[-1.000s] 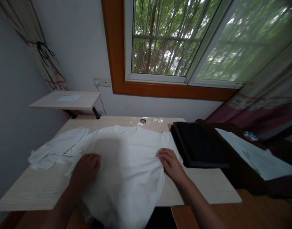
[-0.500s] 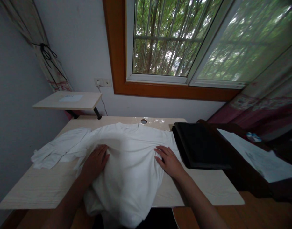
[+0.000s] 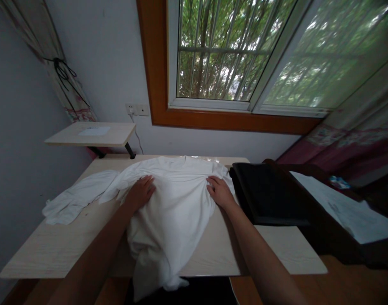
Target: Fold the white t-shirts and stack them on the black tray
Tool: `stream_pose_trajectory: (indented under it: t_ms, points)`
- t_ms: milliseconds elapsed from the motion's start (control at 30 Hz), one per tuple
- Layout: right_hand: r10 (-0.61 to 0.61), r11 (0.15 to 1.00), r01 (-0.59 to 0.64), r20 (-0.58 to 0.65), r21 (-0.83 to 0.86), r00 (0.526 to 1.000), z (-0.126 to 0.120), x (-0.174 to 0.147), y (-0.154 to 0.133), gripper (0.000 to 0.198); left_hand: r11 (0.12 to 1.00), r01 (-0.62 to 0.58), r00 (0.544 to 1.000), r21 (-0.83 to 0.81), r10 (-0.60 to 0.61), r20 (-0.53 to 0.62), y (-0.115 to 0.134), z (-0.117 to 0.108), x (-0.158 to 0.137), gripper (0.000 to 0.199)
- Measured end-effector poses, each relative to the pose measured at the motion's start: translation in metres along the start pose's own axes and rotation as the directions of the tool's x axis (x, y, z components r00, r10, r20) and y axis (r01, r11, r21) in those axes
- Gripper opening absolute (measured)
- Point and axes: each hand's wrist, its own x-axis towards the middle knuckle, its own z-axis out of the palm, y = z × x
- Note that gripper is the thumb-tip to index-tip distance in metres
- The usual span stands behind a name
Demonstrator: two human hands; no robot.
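Note:
A white T-shirt (image 3: pixel 171 199) lies spread over the desk, its neckline toward the wall and its lower end hanging over the front edge. My left hand (image 3: pixel 140 192) is closed on the shirt's left side, fingers pointing away from me. On the opposite side, my right hand (image 3: pixel 219 191) grips the cloth with bent fingers. Creases run across the fabric between both hands. Beside the shirt, at the left, rests another white garment (image 3: pixel 76 197), crumpled; the shirt's left sleeve reaches close to it.
The pale wooden desk (image 3: pixel 54 250) carries a small raised shelf (image 3: pixel 89 133) at its back left, with a paper on it. A black folded item (image 3: pixel 270 195) lies at the right. Farther right, a sheet (image 3: pixel 339 207) covers dark furniture. A window (image 3: pixel 225 51) is behind.
Both hands have slid forward, toward the wall, taking the T-shirt with them. Its neckline is now nearer the desk's back edge and covers the round hole there.

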Motion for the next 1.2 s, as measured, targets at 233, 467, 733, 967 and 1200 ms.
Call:
stream_pose_trajectory:
  t_ms: [233, 467, 733, 967, 1200]
  points:
    - [0.063, 0.998, -0.063, -0.045, 0.005, 0.997, 0.007, 0.019, 0.003, 0.037, 0.999, -0.041, 0.999, -0.03, 0.042, 0.01, -0.01, 0.008, 0.034, 0.05]
    - [0.101, 0.995, -0.1, -0.055, 0.029, 0.993, 0.01, 0.013, -0.004, 0.037, 0.997, -0.048, 0.999, -0.054, 0.048, -0.01, -0.01, 0.007, 0.042, 0.048]
    - [-0.02, 0.981, 0.055, -0.185, 0.185, 0.983, -0.013, -0.012, -0.023, 0.03, 0.999, 0.007, 0.991, -0.045, -0.013, -0.131, 0.005, -0.02, 0.013, 0.034]
    - [-0.272, 0.934, 0.274, -0.039, 0.231, 0.961, -0.037, -0.06, -0.068, 0.02, 0.998, -0.042, 0.999, -0.054, 0.043, 0.018, 0.027, -0.046, -0.058, 0.031]
    - [-0.254, 0.955, 0.246, 0.026, 0.166, 0.967, -0.039, -0.082, -0.082, 0.028, 0.995, 0.012, 1.0, -0.103, -0.013, -0.015, 0.04, -0.051, -0.103, 0.035]
